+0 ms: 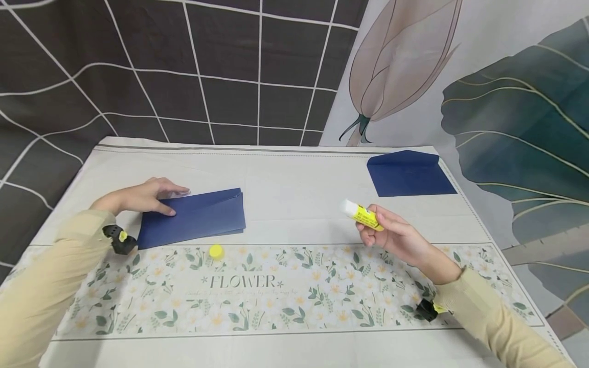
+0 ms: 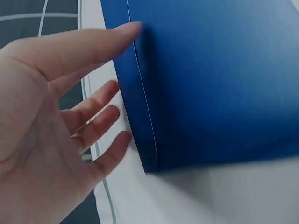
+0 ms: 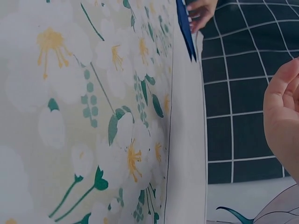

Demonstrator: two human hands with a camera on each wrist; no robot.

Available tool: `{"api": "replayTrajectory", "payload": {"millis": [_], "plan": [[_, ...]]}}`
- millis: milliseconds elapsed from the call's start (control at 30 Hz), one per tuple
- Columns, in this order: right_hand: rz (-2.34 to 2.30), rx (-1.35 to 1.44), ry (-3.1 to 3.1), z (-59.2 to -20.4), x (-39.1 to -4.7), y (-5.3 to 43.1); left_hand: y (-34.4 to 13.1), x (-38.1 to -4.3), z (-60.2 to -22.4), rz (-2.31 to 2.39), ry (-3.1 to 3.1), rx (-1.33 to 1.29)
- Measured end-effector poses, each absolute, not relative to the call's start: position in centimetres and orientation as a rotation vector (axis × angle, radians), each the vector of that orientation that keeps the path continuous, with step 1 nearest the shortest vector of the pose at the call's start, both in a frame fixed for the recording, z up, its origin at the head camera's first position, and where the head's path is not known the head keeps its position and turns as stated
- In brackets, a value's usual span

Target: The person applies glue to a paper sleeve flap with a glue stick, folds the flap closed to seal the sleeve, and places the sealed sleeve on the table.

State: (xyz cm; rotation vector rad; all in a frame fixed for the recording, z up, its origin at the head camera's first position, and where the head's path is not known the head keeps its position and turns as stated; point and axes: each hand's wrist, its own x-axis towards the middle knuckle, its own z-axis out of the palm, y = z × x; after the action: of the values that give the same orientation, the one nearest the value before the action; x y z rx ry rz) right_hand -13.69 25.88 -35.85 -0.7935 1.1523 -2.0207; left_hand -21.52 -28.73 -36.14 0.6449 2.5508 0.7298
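Note:
A small stack of dark blue envelopes is at the left of the table. My left hand holds its far left edge, thumb on the upper face and the other fingers along the edge; the index fingertip is hidden. My right hand grips an uncapped glue stick with a yellow label, its white end pointing up and left above the table. In the right wrist view, only part of this hand shows, and the glue stick is out of sight. A round yellow cap rests near the envelopes.
Another blue envelope, its flap raised, lies at the table's far right corner. A white cloth with a printed flower band covers the table. Behind it hangs a dark grid-patterned curtain.

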Motion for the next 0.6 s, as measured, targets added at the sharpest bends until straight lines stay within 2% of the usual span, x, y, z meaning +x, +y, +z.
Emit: {"api": "replayTrajectory", "payload": {"millis": [300, 600], "plan": [[-2.055, -0.776, 1.290, -36.0, -13.5, 26.4, -22.1, -21.6, -34.7, 0.633, 2.705, 0.874], [-2.123, -0.752, 1.295, -36.0, -13.2, 27.1, -13.7, -22.2, -32.3, 0.673, 2.700, 0.947]]}}
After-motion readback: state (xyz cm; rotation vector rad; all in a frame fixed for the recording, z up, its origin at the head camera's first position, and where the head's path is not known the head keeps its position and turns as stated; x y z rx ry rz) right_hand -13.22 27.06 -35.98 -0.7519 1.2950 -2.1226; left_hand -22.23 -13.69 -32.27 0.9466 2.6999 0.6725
